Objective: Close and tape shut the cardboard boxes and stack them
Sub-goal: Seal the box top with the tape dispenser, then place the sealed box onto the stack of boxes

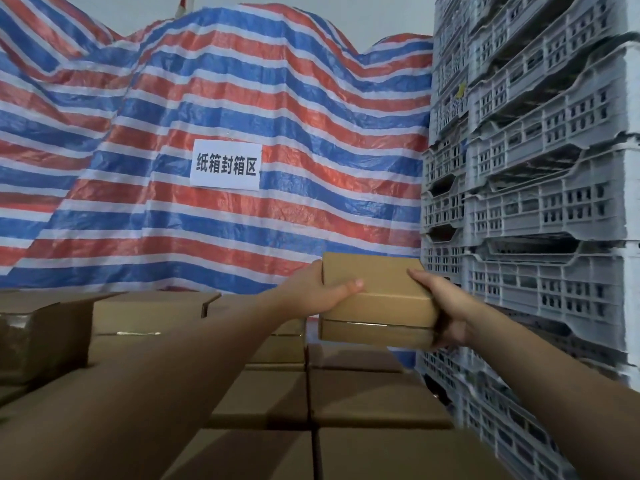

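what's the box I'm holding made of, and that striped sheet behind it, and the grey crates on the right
Box: plain brown cardboard, matte, with folded edges; a glossy strip on its front looks like clear tape.
Striped sheet: seemingly woven plastic tarpaulin, going by its crinkled, faintly shiny surface.
Grey crates: moulded plastic by the look, with slotted lattice walls and a dull finish.

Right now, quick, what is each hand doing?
Left hand: grips the left end of the small cardboard box.
Right hand: grips the box's right end.
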A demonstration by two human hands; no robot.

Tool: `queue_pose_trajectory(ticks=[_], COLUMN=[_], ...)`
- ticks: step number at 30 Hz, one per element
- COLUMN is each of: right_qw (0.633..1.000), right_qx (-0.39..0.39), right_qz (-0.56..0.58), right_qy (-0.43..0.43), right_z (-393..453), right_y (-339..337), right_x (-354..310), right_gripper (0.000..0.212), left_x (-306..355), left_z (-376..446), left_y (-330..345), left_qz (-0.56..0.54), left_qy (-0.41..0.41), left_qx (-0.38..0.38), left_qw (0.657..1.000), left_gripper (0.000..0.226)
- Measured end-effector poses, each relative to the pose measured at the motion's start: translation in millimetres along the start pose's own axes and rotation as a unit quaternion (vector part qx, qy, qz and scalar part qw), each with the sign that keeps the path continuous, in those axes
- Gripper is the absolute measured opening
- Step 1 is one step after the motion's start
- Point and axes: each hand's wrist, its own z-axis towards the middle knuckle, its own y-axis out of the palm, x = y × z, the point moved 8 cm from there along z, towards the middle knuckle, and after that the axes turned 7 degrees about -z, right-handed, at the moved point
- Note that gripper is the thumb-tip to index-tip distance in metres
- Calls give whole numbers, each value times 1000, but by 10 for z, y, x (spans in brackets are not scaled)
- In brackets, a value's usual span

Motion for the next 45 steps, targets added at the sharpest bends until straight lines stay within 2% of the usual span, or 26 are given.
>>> queue_pose_trajectory(ticks=[5,10,11,13,15,19,24,29,37,41,45], right_qw=[999,995,994,993,993,993,989,987,988,988,987], right_qx=[-5,-28,-32,-36,-38,-35,-52,-63,-54,-46,-44], right_qz=[-21,-43,-41,-38,-36,-33,-26,-24,-30,-36,-43], right_qy=[43,89,95,102,106,111,134,146,140,141,148], right_z=[303,544,599,702,780,888,996,1041,1019,983,960], right_y=[19,142,158,177,188,172,189,244,207,194,194], right_x=[41,161,191,246,288,337,408,448,426,410,405], right_gripper=[49,53,55,60,62,59,57,60,59,63,61], left_x=[-240,-587,-659,-738,-758,-852,-877,-849,-795,-773,-786], left_z=[227,321,333,359,369,370,373,374,356,355,351], left_y=[67,10,-37,-127,-152,-82,1,11,38,30,16], left_qz=[27,162,207,295,329,315,399,385,381,367,358], left_qy=[6,-36,-48,-43,-20,-15,14,9,9,20,25], left_qx=[0,-65,-59,-39,-43,-87,-109,-55,-1,63,52], left_qw=[1000,984,975,954,943,945,910,921,925,928,932], left_gripper=[62,88,86,63,43,35,32,19,13,30,18])
